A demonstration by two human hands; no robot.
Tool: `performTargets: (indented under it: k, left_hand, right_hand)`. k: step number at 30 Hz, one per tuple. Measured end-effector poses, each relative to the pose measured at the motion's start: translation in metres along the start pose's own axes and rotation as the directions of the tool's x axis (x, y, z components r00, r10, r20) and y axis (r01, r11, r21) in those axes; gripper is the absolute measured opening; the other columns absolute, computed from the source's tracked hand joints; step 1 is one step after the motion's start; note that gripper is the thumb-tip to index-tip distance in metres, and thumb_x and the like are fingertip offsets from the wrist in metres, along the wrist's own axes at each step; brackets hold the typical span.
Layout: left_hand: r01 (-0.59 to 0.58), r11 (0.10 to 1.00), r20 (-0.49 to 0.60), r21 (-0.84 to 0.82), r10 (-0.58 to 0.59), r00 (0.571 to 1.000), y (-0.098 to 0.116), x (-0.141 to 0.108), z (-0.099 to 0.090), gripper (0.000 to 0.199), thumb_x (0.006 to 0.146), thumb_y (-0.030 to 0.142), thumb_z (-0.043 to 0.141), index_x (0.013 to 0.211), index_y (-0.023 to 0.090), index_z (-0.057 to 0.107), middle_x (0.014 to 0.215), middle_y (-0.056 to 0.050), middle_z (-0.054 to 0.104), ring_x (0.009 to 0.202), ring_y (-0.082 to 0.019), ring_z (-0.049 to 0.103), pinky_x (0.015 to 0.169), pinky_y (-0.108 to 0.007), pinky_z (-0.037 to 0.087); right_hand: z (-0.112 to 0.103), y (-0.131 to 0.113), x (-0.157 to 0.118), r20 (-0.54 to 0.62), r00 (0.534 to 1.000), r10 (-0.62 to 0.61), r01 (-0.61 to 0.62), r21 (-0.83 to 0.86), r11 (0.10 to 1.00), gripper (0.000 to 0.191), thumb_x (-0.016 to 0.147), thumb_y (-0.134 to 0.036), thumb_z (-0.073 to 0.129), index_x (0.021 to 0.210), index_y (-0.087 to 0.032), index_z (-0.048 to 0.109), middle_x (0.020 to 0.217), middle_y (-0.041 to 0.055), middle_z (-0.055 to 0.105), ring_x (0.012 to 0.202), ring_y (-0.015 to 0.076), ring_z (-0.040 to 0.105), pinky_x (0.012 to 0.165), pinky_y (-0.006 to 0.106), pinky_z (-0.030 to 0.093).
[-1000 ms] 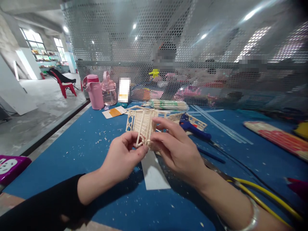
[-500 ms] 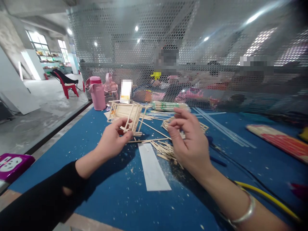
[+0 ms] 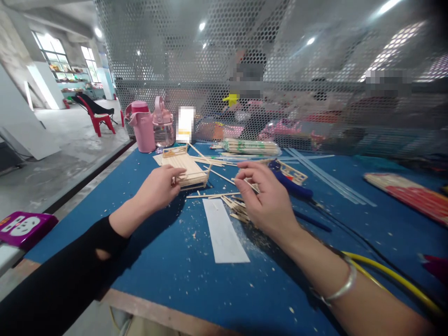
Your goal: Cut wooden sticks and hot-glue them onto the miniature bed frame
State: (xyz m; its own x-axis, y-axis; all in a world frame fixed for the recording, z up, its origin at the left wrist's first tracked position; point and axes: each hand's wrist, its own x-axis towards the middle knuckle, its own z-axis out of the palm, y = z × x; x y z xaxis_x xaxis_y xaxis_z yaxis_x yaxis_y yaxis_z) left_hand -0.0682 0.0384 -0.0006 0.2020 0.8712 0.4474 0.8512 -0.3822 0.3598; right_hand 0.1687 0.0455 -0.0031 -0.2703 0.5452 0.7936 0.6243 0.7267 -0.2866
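Observation:
A miniature piece of furniture like a small bed [image 3: 187, 168], made of pale wooden sticks, sits upright on the blue table [image 3: 154, 280]. My left hand [image 3: 159, 189] is closed at its near left edge, thumb and fingers gripping it. My right hand [image 3: 268, 193] is closed in a pinch to the right, apart from the model. A thin wooden stick shows between its fingertips, though partly hidden. Beneath this hand lies a pile of short sticks [image 3: 238, 210]. Beside the pile is a white strip [image 3: 226, 233]. A second stick frame [image 3: 297, 175] lies behind my right hand.
A blue glue gun [image 3: 294, 186] with a black cord lies right of my right hand. Bagged sticks [image 3: 252, 147] and clear glue sticks [image 3: 325, 177] lie farther back. A pink jug [image 3: 144, 128] and bottle [image 3: 163, 128] stand by the perforated metal screen [image 3: 196, 60]. A yellow cable [image 3: 392, 275] crosses the right.
The model has gone from tilted in my left hand to upright on the table. My right hand has moved slightly left and closed into a pinch, uncovering the glue gun. The view has shifted slightly.

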Motion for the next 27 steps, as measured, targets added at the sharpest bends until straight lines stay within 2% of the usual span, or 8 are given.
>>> performTargets:
  k: [3,5,7,8,11,23,25,27]
  left_hand:
    - [-0.019,0.995,-0.291,-0.099,-0.010,0.957,0.014,-0.005,0.001,0.041,0.069,0.010,0.057,0.109,0.012,0.062,0.099,-0.009,0.061,0.075,-0.016,0.053,0.074,-0.033,0.047]
    - [-0.030,0.947,-0.412,-0.321,-0.111,0.904,0.030,-0.012,0.005,0.020,0.075,0.015,0.055,0.092,0.013,0.064,0.077,-0.003,0.059,0.060,-0.011,0.046,0.062,-0.026,0.043]
    - [0.057,0.810,-0.199,-0.583,-0.210,0.957,0.046,-0.019,0.011,0.017,0.082,0.027,0.052,0.080,0.013,0.062,0.063,0.001,0.054,0.054,-0.010,0.044,0.053,-0.023,0.038]
    - [0.121,0.753,-0.055,-0.647,-0.204,0.977,0.052,-0.022,0.014,0.022,0.084,0.032,0.050,0.076,0.013,0.061,0.060,0.002,0.051,0.054,-0.010,0.043,0.051,-0.022,0.036]
    - [0.186,0.663,0.142,-0.725,-0.120,0.983,0.062,-0.026,0.022,0.025,0.084,0.034,0.050,0.074,0.014,0.060,0.062,0.002,0.052,0.058,-0.010,0.044,0.055,-0.022,0.035]
    - [0.367,0.251,0.387,-0.896,0.034,0.922,0.056,-0.026,0.029,0.049,0.071,0.063,0.059,0.068,0.015,0.052,0.052,0.006,0.044,0.039,-0.004,0.031,0.038,-0.019,0.024]
    - [0.393,0.197,0.401,-0.898,0.003,0.916,0.056,-0.025,0.029,0.047,0.069,0.060,0.063,0.070,0.015,0.053,0.057,0.005,0.048,0.040,-0.003,0.032,0.037,-0.018,0.025]
    - [0.424,0.158,0.425,-0.892,-0.030,0.905,0.057,-0.024,0.028,0.042,0.070,0.055,0.065,0.074,0.014,0.056,0.060,0.003,0.051,0.041,-0.003,0.033,0.037,-0.017,0.026]
  right_hand:
    - [0.001,-0.004,0.000,0.055,0.993,-0.101,0.104,-0.049,0.993,0.010,0.089,-0.021,0.048,0.080,-0.021,0.052,0.083,0.0061,0.062,0.083,0.0194,0.057,0.074,0.034,0.046]
    - [0.001,-0.008,-0.001,0.111,0.975,-0.191,0.201,-0.086,0.976,0.009,0.089,-0.021,0.048,0.081,-0.021,0.052,0.079,0.0051,0.062,0.078,0.0189,0.057,0.071,0.034,0.044]
    - [0.002,-0.013,-0.002,0.141,0.952,-0.273,0.287,-0.097,0.953,0.008,0.089,-0.021,0.049,0.082,-0.020,0.053,0.079,0.0051,0.064,0.077,0.0190,0.057,0.071,0.034,0.043]
    - [0.002,-0.015,-0.003,0.146,0.942,-0.301,0.316,-0.093,0.944,0.008,0.089,-0.021,0.049,0.083,-0.020,0.053,0.079,0.0050,0.064,0.077,0.0188,0.056,0.070,0.033,0.042]
    - [0.001,-0.020,-0.004,0.146,0.928,-0.343,0.356,-0.068,0.932,0.007,0.089,-0.019,0.050,0.083,-0.019,0.053,0.078,0.0048,0.064,0.075,0.0180,0.056,0.069,0.032,0.041]
    - [-0.006,-0.037,-0.005,0.195,0.911,-0.365,0.373,-0.007,0.928,0.013,0.090,-0.015,0.044,0.092,-0.018,0.056,0.085,0.0069,0.068,0.079,0.0180,0.061,0.070,0.032,0.049]
    - [-0.023,-0.034,-0.011,0.280,0.918,-0.281,0.313,-0.075,0.947,0.024,0.090,-0.017,0.041,0.110,-0.017,0.055,0.099,0.0106,0.069,0.089,0.0205,0.063,0.074,0.035,0.051]
    - [-0.052,-0.020,-0.025,0.318,0.947,-0.056,0.138,-0.241,0.961,0.040,0.089,-0.023,0.043,0.127,-0.016,0.047,0.104,0.0149,0.068,0.086,0.0244,0.066,0.066,0.038,0.052]
